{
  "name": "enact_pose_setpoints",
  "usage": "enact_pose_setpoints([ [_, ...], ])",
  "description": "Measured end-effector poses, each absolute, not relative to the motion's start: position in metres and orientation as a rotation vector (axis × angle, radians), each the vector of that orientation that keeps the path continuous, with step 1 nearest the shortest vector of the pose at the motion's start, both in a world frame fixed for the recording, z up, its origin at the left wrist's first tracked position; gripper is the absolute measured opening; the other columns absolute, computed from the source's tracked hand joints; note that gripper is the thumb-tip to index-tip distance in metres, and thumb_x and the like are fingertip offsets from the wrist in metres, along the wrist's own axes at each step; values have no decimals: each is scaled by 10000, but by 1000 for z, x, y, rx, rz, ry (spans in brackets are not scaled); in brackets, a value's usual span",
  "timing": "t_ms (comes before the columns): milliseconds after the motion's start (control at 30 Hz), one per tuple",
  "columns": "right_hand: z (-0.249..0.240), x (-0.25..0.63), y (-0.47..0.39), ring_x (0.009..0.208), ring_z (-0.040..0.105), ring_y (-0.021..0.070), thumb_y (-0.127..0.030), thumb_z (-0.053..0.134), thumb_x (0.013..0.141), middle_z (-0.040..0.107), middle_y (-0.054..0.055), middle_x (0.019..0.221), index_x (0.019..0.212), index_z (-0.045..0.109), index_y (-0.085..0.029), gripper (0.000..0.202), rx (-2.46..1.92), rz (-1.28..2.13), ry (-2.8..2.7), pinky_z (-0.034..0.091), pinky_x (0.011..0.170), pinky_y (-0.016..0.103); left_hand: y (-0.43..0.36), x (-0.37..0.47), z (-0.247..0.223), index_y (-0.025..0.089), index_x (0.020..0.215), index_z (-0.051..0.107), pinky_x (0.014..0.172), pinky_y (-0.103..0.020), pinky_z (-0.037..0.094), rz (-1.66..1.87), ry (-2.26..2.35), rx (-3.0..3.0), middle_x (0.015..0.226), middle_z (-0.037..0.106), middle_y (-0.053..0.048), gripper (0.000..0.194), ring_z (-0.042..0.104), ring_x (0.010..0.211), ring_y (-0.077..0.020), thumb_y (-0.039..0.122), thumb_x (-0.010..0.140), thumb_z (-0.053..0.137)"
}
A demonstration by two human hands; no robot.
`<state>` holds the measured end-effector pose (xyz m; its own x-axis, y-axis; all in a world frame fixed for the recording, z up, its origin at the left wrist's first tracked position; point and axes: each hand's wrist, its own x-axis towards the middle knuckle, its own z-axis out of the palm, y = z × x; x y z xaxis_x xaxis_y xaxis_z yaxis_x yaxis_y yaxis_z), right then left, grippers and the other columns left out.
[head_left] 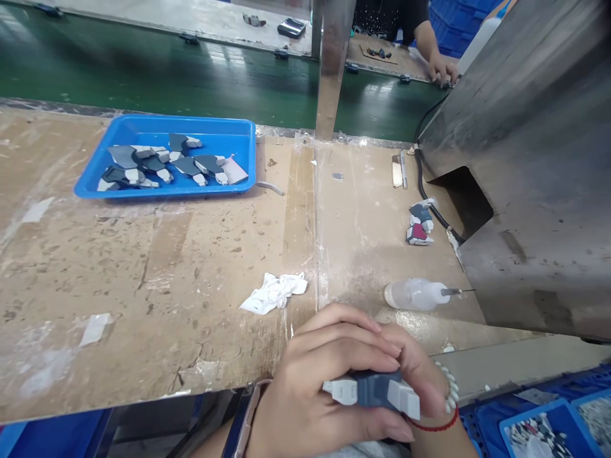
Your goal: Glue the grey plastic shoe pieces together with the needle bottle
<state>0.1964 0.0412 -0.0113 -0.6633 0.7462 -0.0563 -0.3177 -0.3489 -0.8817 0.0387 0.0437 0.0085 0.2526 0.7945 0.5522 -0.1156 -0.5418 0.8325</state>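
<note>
Two hands close around one small blue-grey piece at the near edge

Nearest, the left hand [327,366] holds a blue-grey piece [375,389] with light grey ends, its thumb on the near side and its fingers curled over the far side. The right hand [422,366] comes in from the right and meets it, but its fingers are largely hidden behind the left hand; I cannot tell whether they grip the piece too. The piece lies just off the near edge of the desk [214,235], both light ends showing. Handling it well probably means a firm, even pinch on the dark middle, sparing the narrow ends, with the right hand bracing from behind and the work turned so that the joints can be seen.

Farther in, to the right, a squeeze bottle [415,294] lies on its side, its thin needle tip [458,291] pointing right; knuckles and wrist are best kept clear of that point. A crumpled white cloth [274,294] lies left of the bottle. Beyond the bottle sit a few small parts, one with a red face [417,233]. Far left, a blue tray [167,192] holds similar grey pieces [125,156]. Farthest, past a green belt [267,95], is a co-worker's hand [440,67].
</note>
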Motion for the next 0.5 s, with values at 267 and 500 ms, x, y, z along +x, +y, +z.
enact_pose_setpoints([
  [267, -8, 199, 36, 874, 629, 235, -743, 785, 641, 639, 63, 850, 766, 704, -179, 583, -601, 2075, -1165, 540, 804, 350, 42, 41, 8, 167, 907, 726, 896, -289, 595, 1390, 539, 1586, 874, 810, -62, 264, 750, 918, -189, 393, 815, 829],
  [500, 11, 195, 33, 768, 471, 158, -549, 838, 738, 460, -2, 759, 684, 622, -189, 423, -591, 2100, -1027, 462, 747, 259, 35, 37, 11, 171, 953, 707, 874, -328, 544, 1315, 542, 1629, 945, 812, -78, 264, 759, 895, -186, 428, 901, 735],
])
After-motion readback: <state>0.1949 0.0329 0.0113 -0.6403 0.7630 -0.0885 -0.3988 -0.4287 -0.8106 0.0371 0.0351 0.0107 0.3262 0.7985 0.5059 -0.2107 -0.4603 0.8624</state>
